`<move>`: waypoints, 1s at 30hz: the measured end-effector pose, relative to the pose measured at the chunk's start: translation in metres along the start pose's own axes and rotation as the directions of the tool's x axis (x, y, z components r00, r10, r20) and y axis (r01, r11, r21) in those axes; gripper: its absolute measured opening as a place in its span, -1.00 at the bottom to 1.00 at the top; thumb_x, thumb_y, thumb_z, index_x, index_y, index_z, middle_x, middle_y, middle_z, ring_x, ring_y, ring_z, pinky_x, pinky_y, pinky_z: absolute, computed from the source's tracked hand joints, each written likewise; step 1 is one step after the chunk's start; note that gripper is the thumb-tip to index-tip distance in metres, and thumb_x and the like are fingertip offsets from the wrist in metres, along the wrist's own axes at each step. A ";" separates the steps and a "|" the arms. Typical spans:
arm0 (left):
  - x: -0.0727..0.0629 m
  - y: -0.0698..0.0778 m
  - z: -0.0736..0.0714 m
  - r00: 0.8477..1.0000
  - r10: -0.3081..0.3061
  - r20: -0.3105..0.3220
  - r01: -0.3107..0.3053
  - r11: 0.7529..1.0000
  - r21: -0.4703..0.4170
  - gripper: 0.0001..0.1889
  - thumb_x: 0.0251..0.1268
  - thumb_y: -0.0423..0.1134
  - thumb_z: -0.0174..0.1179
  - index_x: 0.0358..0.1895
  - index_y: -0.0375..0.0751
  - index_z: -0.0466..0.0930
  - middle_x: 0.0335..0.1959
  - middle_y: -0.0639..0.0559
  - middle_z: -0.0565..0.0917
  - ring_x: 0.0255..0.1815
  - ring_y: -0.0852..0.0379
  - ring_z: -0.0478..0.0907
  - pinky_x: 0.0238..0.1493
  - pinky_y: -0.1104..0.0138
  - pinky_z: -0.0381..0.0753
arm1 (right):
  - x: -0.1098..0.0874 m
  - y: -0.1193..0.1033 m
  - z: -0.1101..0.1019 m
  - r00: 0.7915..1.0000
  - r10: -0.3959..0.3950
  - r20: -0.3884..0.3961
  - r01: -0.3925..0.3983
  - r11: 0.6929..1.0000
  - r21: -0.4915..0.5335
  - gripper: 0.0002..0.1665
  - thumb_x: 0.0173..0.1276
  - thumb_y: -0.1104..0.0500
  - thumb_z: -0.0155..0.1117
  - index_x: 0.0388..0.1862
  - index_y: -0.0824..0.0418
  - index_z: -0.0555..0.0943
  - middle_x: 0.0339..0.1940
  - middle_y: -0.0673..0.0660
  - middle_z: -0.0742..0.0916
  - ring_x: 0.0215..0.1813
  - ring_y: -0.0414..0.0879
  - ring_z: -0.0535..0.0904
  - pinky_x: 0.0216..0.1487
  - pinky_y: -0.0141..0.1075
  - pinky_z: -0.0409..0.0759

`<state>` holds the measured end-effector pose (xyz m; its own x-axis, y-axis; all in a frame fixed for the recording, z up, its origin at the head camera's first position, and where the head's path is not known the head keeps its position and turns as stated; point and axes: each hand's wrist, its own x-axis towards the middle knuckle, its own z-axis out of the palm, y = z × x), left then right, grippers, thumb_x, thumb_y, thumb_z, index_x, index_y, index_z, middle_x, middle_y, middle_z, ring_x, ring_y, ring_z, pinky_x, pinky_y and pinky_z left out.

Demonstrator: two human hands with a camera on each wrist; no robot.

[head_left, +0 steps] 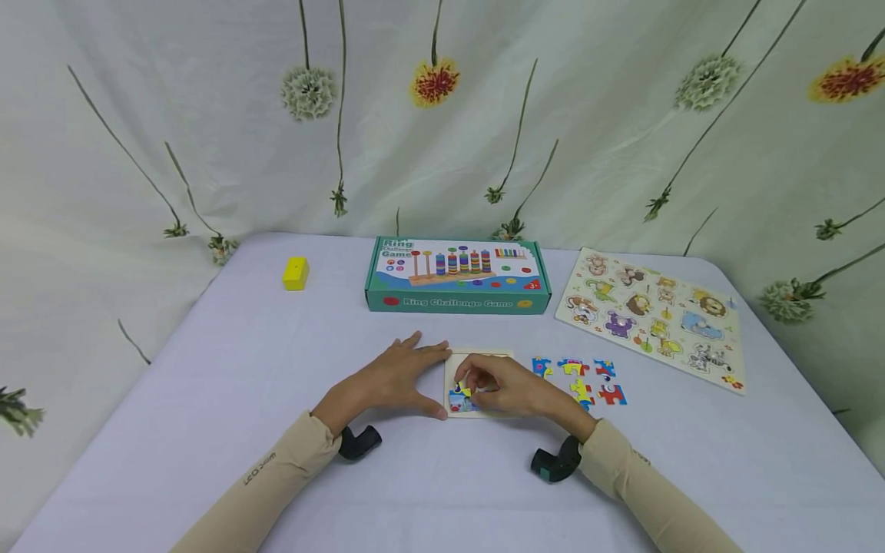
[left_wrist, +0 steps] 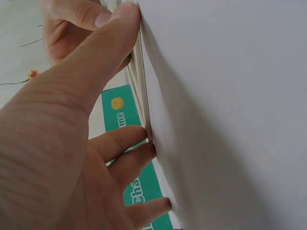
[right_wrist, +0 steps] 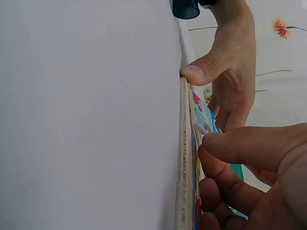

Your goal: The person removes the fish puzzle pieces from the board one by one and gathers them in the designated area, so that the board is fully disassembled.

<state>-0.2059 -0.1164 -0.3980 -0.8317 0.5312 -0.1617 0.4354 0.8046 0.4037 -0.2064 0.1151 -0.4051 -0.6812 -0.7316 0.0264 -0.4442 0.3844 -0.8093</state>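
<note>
A small wooden puzzle board [head_left: 484, 353] lies flat in front of me. My left hand [head_left: 401, 376] spreads out at its left side, thumb at the near corner and fingertips along the edge toward the far corner. Over the board, my right hand [head_left: 508, 384] pinches a light-blue jigsaw piece [right_wrist: 201, 114] between thumb and index finger. That piece sits tilted against the board in the right wrist view. Blue and yellow picture parts show beneath the fingers, while the right hand hides most of the board's middle. Several loose jigsaw pieces [head_left: 611, 395] lie just to the right.
Behind the board stands a green Ring Challenge Game box [head_left: 456, 302]. A large animal puzzle board [head_left: 600, 326] lies at the back right, and a yellow block [head_left: 296, 273] at the back left. Black wrist cameras [head_left: 359, 443] hang beneath both wrists. A flowered curtain closes off the back.
</note>
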 end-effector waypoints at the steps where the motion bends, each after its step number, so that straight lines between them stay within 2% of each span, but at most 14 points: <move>1: 0.000 0.000 0.000 1.000 -0.003 0.002 0.003 1.000 0.002 0.03 -0.18 0.32 0.41 0.44 -0.01 0.26 0.48 0.13 0.21 0.55 -0.16 -0.14 0.49 -0.10 -0.15 | 0.000 0.000 0.000 1.000 0.000 -0.002 0.000 1.000 0.003 -0.70 0.27 0.41 0.24 -0.04 0.19 0.54 -0.28 0.05 0.60 -0.19 -0.11 0.47 -0.15 -0.40 0.52; 12: -0.001 0.001 -0.001 1.000 0.002 0.002 -0.002 1.000 0.003 0.02 -0.17 0.31 0.41 0.43 -0.01 0.28 0.48 0.12 0.23 0.55 -0.18 -0.16 0.48 -0.12 -0.17 | -0.001 -0.001 0.000 1.000 0.011 -0.010 -0.011 1.000 0.018 -0.70 0.28 0.41 0.24 -0.02 0.24 0.53 -0.27 0.12 0.60 -0.18 -0.10 0.47 -0.07 -0.33 0.56; 30: 0.000 -0.001 0.000 1.000 0.008 0.002 -0.008 1.000 0.016 0.03 -0.19 0.33 0.41 0.43 -0.02 0.28 0.48 0.10 0.23 0.55 -0.21 -0.15 0.47 -0.16 -0.15 | -0.001 0.000 -0.006 1.000 0.006 0.006 -0.007 0.998 0.065 -0.69 0.27 0.40 0.24 -0.01 0.21 0.52 -0.33 0.08 0.59 -0.24 -0.11 0.48 -0.18 -0.42 0.49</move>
<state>-0.2059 -0.1170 -0.3982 -0.8272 0.5384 -0.1606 0.4478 0.8044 0.3904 -0.2094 0.1191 -0.4013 -0.6802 -0.7328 0.0175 -0.4009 0.3519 -0.8459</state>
